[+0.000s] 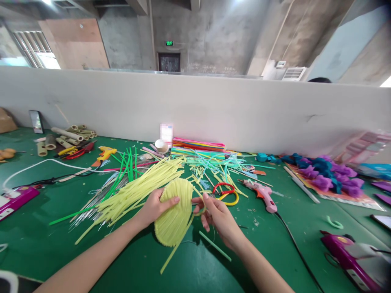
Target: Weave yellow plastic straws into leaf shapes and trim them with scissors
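My left hand [160, 206] grips an oval piece made of yellow pipe cleaners [175, 215] by its left edge, thumb on top. At the oval's right edge, my right hand [214, 213] pinches a curved yellow pipe cleaner [200, 207] between thumb and fingers. A loose yellow end hangs from the oval's bottom. Just behind my left hand lies a bundle of yellow pipe cleaners [143, 179]. Scissors with red and yellow handles [227, 193] rest beyond my right hand. A short light green pipe cleaner [215, 246] lies on the table below the hands.
A pink glue gun [262, 193] with a black cord lies at right, a yellow glue gun [106, 154] at back left. Purple flowers [324, 181] and a power strip [351, 252] are further right. Bamboo pieces [70, 136] sit before the white partition [195, 106].
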The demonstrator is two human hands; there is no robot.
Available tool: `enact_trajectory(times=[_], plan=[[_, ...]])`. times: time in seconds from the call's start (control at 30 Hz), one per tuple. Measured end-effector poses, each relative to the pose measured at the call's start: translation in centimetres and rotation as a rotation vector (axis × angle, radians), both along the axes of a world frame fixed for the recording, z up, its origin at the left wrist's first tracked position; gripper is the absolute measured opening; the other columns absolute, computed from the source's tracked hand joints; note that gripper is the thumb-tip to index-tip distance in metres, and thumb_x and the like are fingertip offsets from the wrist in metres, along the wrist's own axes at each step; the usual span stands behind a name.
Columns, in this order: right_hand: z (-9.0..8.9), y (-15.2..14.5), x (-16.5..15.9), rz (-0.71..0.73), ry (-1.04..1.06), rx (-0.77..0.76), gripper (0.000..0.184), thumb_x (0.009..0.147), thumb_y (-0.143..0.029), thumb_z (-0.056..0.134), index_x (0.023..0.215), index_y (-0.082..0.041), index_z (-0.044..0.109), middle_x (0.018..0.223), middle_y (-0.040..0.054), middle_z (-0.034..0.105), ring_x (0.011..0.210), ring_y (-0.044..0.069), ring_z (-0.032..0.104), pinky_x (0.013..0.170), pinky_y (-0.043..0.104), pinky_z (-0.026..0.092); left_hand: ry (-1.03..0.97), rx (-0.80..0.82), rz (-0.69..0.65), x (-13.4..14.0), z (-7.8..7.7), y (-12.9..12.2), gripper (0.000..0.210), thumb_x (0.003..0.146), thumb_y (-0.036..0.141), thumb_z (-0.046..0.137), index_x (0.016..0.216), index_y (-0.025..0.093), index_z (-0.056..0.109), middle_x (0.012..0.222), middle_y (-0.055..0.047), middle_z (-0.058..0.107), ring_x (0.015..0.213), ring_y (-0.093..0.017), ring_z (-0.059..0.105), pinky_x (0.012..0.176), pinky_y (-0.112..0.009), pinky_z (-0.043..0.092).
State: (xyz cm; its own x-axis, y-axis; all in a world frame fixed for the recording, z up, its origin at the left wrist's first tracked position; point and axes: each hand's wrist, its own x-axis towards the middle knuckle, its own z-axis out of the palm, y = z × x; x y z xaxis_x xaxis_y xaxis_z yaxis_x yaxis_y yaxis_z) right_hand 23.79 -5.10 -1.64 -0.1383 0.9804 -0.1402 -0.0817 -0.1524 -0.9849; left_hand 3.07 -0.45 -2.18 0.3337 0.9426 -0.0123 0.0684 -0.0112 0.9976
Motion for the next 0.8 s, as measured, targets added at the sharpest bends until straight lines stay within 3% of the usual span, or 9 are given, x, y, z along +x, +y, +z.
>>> enact_trajectory(times=[0.1,0.27,0.4,0.57,0.7,0.8], plan=[[-0.1,0.0,0.3,-0.075,-0.114,0.083,0.047,0.086,-0.059,0.047,0.102,-0.017,0.063,0.089,0.0052,0.066,0.039,0.007,0.050,0.033,0.021,0.040,0.007,-0.013,0.011,-0.1,-0.1,0.2,0.042,0.069,0.047,0.073,0.094,0.013,0.069,0.092,-0.009,0.074,0.080,-0.027,0.069,0.070,-0.032,0.054],[-0.3,0.5,1.6,-0.201,-0.381,0.279,0.032,0.082,-0.049,0.060,0.086,-0.018,0.065,0.059,-0.0020,0.054,0.041,0.007,0.044,0.037,0.019,0.035,-0.024,-0.040,0.020,-0.2,-0.2,0.4,0.041,0.071,0.046,0.072,0.095,0.013,0.068,0.097,-0.010,0.073,0.080,-0.027,0.069,0.070,-0.033,0.055],[-0.6,0.7,1.4,-0.187,-0.318,0.257,0.030,0.080,-0.047,0.064,0.086,-0.018,0.063,0.059,-0.0017,0.054,0.045,0.009,0.047,0.037,0.020,0.037,-0.018,-0.026,-0.008,-0.1,-0.2,0.2,0.040,0.070,0.046,0.073,0.094,0.013,0.069,0.094,-0.009,0.074,0.080,-0.027,0.070,0.071,-0.032,0.055],[-0.8,0.3,0.4,-0.204,-0.121,0.256,0.035,0.076,-0.046,0.069,0.096,-0.022,0.053,0.077,-0.0005,0.061,0.062,0.016,0.065,0.052,0.027,0.053,-0.020,-0.041,-0.071,0.0,-0.4,0.0,0.044,0.070,0.046,0.074,0.100,0.014,0.069,0.096,-0.009,0.074,0.084,-0.028,0.069,0.071,-0.033,0.055],[-0.1,0.4,1.5,-0.341,-0.280,0.344,0.032,0.080,-0.050,0.062,0.091,-0.021,0.057,0.070,0.0001,0.060,0.055,0.014,0.058,0.046,0.024,0.045,-0.037,-0.102,-0.076,0.0,-0.4,-0.1,0.043,0.068,0.044,0.076,0.098,0.015,0.069,0.093,-0.008,0.074,0.082,-0.027,0.070,0.068,-0.032,0.056],[0.4,1.0,3.2,-0.393,-0.465,0.393,0.035,0.085,-0.053,0.055,0.081,-0.018,0.061,0.075,0.0039,0.063,0.065,0.015,0.057,0.054,0.025,0.044,-0.056,-0.155,-0.074,-0.2,-0.2,0.0,0.039,0.068,0.043,0.076,0.093,0.016,0.069,0.090,-0.007,0.075,0.078,-0.026,0.070,0.066,-0.031,0.056]])
